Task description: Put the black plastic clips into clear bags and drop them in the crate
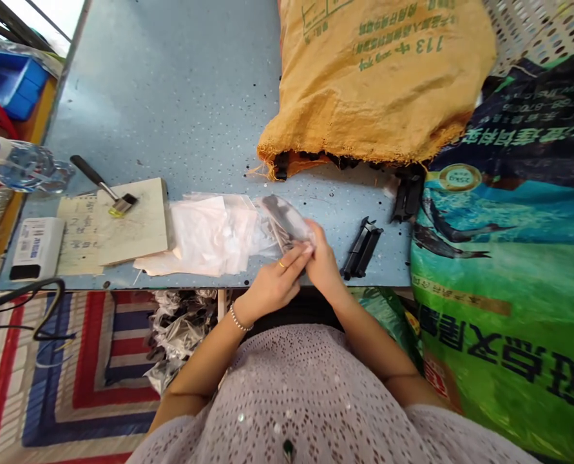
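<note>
A clear plastic bag (287, 218) with a dark part inside is held in front of me, over the table's near edge. My right hand (321, 258) is closed around its near end. Against that same end, my left hand (277, 280) pinches with its fingertips; a ring and a bead bracelet are on it. Left of the bag lies a stack of clear plastic bags (214, 235), spread flat and overlapping. Black plastic parts (363, 248) rest on the table to the right of my right hand.
An orange woven sack (378, 84) with black parts at its mouth lies across the back. Left are a brush (105, 187) on a pad (136, 225), a white box (36, 248) and a bottle (30, 166). A green-blue sack (504, 270) stands right; a striped basket (88, 380) sits below.
</note>
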The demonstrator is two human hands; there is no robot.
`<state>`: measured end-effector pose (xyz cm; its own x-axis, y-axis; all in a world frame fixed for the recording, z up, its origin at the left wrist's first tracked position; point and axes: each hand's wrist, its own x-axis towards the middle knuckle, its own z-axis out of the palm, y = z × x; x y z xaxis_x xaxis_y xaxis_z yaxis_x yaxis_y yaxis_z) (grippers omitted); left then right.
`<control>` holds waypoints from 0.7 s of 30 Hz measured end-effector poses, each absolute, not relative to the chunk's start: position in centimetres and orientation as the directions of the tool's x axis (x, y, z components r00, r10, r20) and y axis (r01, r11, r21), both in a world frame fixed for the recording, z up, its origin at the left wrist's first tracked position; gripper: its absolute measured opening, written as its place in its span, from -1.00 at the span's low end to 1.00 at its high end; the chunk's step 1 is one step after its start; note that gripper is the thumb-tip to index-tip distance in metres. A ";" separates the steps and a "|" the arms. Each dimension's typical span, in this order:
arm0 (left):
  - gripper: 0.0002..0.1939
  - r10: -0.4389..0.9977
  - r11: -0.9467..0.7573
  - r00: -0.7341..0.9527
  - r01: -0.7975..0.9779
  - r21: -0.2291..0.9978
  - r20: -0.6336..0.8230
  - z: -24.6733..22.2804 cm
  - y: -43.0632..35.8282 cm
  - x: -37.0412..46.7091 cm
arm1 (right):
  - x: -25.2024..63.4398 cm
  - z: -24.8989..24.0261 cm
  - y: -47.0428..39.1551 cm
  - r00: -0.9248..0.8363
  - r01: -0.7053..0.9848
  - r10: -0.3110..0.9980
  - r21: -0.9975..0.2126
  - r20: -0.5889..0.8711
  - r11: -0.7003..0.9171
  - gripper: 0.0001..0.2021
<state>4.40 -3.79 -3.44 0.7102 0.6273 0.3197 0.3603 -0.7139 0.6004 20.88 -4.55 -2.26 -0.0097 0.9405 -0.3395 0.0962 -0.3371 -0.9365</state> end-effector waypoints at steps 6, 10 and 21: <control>-0.42 0.895 -0.400 0.414 0.575 0.714 0.168 5.4 -7.0 -6.3 | 21.1 2.1 -5.9 -0.424 0.088 0.894 -0.989 -0.146 -0.120 -0.66; -0.60 0.842 -0.205 0.469 0.737 0.644 -0.268 6.5 -9.8 -17.4 | 27.4 3.6 -6.0 0.111 0.651 0.959 -0.710 -0.262 -0.269 -0.66; -0.48 0.729 0.283 0.080 0.869 0.405 -0.680 -3.6 -9.8 -25.8 | 33.0 0.0 -7.9 0.371 0.890 0.815 -0.082 -0.446 -0.449 -0.60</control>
